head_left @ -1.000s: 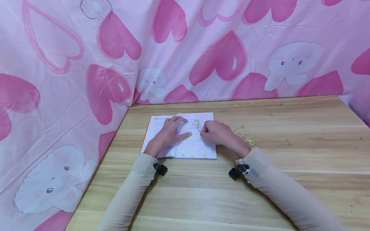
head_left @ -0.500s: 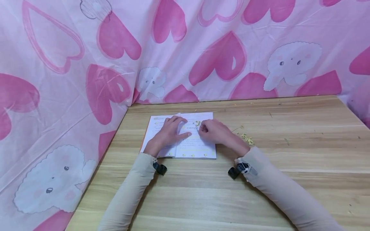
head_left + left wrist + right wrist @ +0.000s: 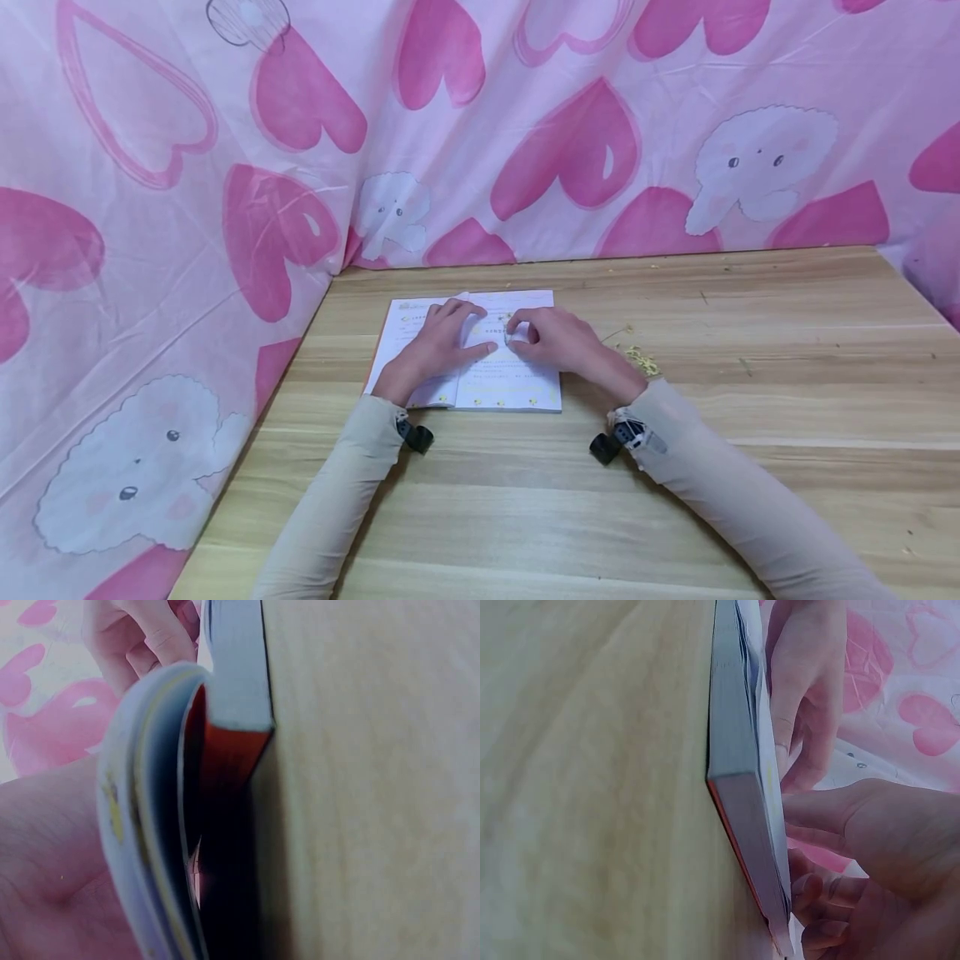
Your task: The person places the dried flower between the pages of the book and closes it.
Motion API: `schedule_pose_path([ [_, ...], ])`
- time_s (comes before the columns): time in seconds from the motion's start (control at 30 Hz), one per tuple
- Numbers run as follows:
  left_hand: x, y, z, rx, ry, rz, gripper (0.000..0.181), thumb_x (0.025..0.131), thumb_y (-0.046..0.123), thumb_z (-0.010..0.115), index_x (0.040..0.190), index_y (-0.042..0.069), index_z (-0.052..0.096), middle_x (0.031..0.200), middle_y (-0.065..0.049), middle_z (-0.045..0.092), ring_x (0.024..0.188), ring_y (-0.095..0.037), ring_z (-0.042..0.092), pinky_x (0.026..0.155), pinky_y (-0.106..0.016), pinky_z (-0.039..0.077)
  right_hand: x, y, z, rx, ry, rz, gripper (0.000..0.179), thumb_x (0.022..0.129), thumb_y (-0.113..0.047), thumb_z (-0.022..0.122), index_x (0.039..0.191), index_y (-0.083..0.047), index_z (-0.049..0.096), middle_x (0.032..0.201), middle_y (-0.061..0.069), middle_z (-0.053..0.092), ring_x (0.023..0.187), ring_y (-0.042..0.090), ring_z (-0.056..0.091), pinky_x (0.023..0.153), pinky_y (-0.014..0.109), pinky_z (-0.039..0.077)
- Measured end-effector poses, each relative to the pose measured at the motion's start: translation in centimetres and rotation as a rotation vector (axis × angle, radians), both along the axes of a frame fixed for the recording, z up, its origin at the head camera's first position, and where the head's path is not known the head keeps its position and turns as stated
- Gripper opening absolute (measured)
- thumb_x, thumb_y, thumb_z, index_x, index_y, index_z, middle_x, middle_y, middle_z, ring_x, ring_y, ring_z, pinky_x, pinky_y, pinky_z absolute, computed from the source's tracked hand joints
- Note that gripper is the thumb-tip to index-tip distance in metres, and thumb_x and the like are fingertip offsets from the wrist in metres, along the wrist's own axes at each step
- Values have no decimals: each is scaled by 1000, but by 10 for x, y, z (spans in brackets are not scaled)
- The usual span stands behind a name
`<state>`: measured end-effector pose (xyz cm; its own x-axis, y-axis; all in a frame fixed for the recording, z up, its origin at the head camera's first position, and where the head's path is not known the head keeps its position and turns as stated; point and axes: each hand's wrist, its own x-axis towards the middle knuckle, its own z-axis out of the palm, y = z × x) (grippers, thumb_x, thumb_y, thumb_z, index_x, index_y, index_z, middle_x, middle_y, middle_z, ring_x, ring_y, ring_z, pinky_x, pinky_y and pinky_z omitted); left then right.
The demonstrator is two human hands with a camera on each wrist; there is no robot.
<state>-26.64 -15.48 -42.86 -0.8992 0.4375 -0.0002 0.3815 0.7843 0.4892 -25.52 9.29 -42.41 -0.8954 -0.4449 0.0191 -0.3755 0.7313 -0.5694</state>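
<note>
An open book [image 3: 517, 387] with printed pages lies on the wooden table. My left hand [image 3: 438, 337] rests across its left page and gutter, thumb and fingers spread. In the left wrist view, the book's pages [image 3: 142, 802] curve upward beside that hand. Over the right page is my right hand [image 3: 555, 340], its thumb and index finger bent and parted. A small sprig of yellow flowers [image 3: 506, 318] lies on the page right at those fingertips, its thin stem partly behind them. The right wrist view shows the other fingers [image 3: 829, 896] curled near the book's edge.
A little heap of yellow flower sprigs [image 3: 642, 361] is on the table just right of the book, with one longer stem [image 3: 618, 333] sticking out. Several plant bits dot the tabletop [image 3: 750, 467]. Pink heart-print cloth [image 3: 562, 167] hangs behind and at the left.
My right thumb and index finger, pinched together at the sprig before, have parted. The sprig's flower head shows slightly nearer the fingertips. My left hand has stayed in place.
</note>
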Motion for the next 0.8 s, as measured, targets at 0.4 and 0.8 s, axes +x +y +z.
schedule_pose_path([
  [0.4, -2, 0, -1, 1, -8, -3, 61, 101, 48, 75, 150, 18, 56, 158, -4, 48, 140, -36, 38, 121, -56, 38, -2, 2, 0, -25, 42, 11, 33, 101, -27, 76, 132, -17, 73, 84, 3, 64, 72, 19, 56, 61, 33, 44],
  [0.8, -2, 2, -2, -2, -13, 20, 61, 100, 50, 76, 150, 20, 57, 160, -5, 47, 138, -34, 39, 119, -55, 41, -20, 39, 1, 81, 97, -4, 58, 106, -30, 72, 157, -8, 54, 151, 15, 61, 136, 33, 58, 118, 56, 47],
])
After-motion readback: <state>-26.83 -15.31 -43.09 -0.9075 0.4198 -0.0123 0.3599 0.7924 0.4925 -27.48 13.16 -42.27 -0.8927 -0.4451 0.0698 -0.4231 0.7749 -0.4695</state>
